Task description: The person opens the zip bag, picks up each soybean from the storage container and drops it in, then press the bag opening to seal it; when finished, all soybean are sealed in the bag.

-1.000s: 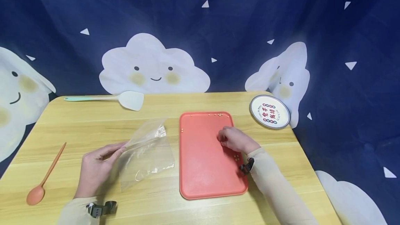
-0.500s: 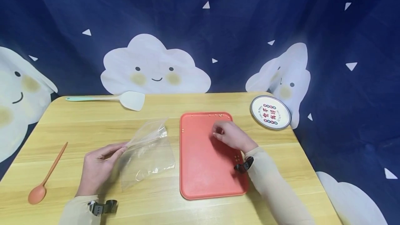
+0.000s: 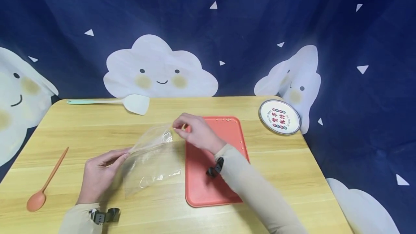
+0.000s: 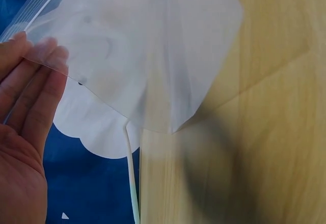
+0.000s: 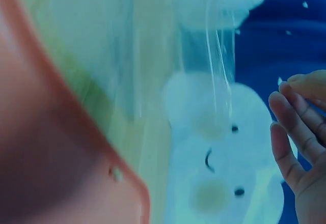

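Note:
My left hand [image 3: 102, 172] pinches the edge of a clear zip-lock bag [image 3: 156, 161], which spreads to the right of the fingers just above the table. In the left wrist view the thumb and fingers hold the bag's ribbed zip end [image 4: 38, 10]. My right hand [image 3: 198, 133] is at the bag's far right corner, over the tray's left edge. Its thumb and index fingertips meet, with a small pale kernel [image 5: 279, 81] at their tips in the right wrist view. Several small yellowish kernels [image 3: 228, 120] lie along the rim of the red tray [image 3: 214, 194].
An orange spoon [image 3: 36, 200] lies at the left of the table. At the back left is a spatula [image 3: 136, 104] with a pale green handle. A white plate [image 3: 274, 111] with red lettering sits at the back right. A blue curtain [image 3: 240, 28] hangs behind.
My right hand has moved left from over the tray's right half to the bag's far right corner. My left hand and the bag have hardly moved.

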`<move>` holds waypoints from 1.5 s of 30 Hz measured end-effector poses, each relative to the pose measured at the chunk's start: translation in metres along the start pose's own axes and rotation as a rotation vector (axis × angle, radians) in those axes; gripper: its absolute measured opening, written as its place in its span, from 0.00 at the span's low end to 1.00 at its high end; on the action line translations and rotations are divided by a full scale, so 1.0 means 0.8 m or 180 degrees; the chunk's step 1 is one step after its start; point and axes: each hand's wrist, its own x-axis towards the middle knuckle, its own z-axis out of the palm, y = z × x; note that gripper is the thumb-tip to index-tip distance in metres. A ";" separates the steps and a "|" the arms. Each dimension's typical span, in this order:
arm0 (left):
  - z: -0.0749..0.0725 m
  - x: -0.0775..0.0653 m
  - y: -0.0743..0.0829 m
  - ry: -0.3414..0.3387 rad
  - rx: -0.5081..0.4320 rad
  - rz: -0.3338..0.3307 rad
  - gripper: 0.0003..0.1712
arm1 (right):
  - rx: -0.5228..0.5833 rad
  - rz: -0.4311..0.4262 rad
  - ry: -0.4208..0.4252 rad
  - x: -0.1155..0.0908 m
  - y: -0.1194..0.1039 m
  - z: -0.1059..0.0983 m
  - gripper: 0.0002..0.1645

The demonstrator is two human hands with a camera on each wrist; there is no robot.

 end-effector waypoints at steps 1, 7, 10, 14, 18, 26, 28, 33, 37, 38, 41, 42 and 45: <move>0.000 0.000 0.000 -0.0005 -0.0003 0.0000 0.13 | -0.0011 -0.0038 -0.0044 0.006 -0.005 0.006 0.05; 0.003 0.002 -0.002 -0.0056 -0.0010 0.0017 0.13 | -0.0532 -0.0104 -0.0402 0.030 -0.028 0.036 0.05; 0.004 0.001 -0.003 -0.0064 -0.0003 0.0035 0.13 | -0.0758 -0.0139 -0.0539 0.037 -0.031 0.051 0.05; 0.005 0.001 -0.005 -0.0030 0.0023 0.0054 0.12 | -0.0742 -0.0078 -0.0643 0.041 -0.025 0.067 0.06; 0.005 0.001 -0.006 -0.0021 0.0058 0.0053 0.11 | -0.0511 0.0045 -0.0609 0.038 -0.020 0.071 0.08; 0.005 0.001 -0.009 -0.0020 0.0021 0.0073 0.11 | -0.0071 0.0171 -0.0369 0.023 -0.018 0.038 0.11; 0.006 0.001 -0.009 -0.0022 0.0020 0.0072 0.11 | -0.0085 0.0198 -0.0363 0.014 -0.016 0.022 0.11; 0.005 0.001 -0.009 -0.0006 0.0029 0.0091 0.11 | -0.0263 0.0417 -0.0391 -0.018 0.006 -0.026 0.09; 0.005 0.002 -0.009 0.0032 0.0040 0.0191 0.12 | -0.0498 0.0563 -0.0358 -0.050 0.036 -0.065 0.08; 0.005 0.002 -0.009 0.0039 0.0039 0.0206 0.12 | -0.0562 0.0580 -0.0341 -0.057 0.044 -0.074 0.09; 0.006 0.002 -0.009 0.0052 0.0004 0.0234 0.13 | -0.0808 0.0639 -0.0319 -0.080 0.067 -0.094 0.09; 0.006 0.003 -0.009 0.0058 -0.0012 0.0236 0.14 | -0.0903 0.0655 -0.0323 -0.087 0.075 -0.099 0.09; 0.005 0.003 -0.009 0.0075 -0.0041 0.0225 0.14 | -0.1147 0.0752 -0.0409 -0.107 0.095 -0.108 0.09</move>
